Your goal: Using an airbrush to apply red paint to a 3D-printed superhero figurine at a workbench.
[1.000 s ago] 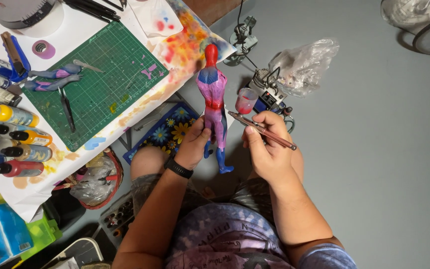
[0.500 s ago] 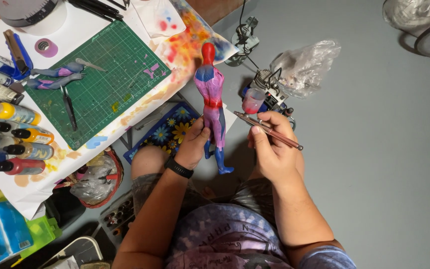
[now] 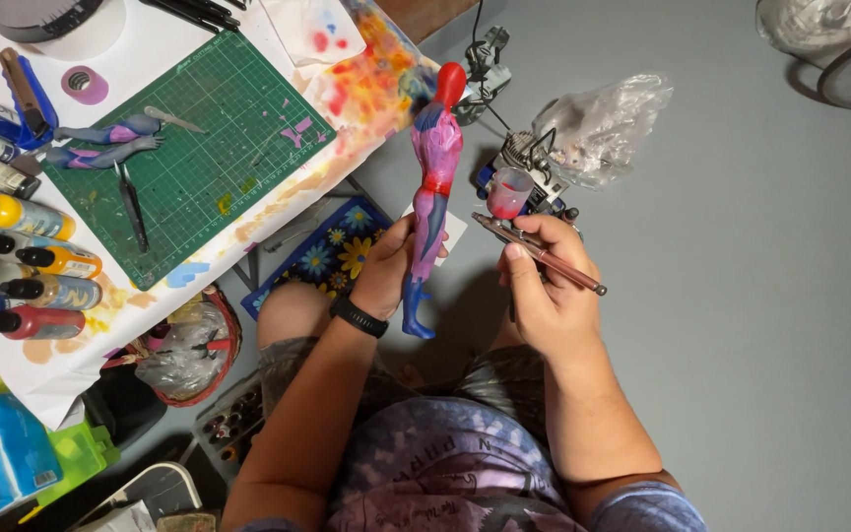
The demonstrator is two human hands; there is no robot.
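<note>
Holding a painted figure [image 3: 432, 187] upright in my left hand [image 3: 389, 264], airbrush [image 3: 537, 252] in my right hand [image 3: 544, 296].

I see the figure's long axis running almost straight up the frame, red head toward the counter [image 3: 199, 39] edge, blue feet toward my lap; it hangs between counter and knees. Paint bottles [image 3: 22, 261] with yellow, orange, red and blue bodies lie in a row at the counter's left edge, beside the green cutting mat [image 3: 199, 148]. My left hand is closed around the figure's legs. My right hand is curled tight on the airbrush, its pink cup [image 3: 510, 190] just beside the figure.
</note>
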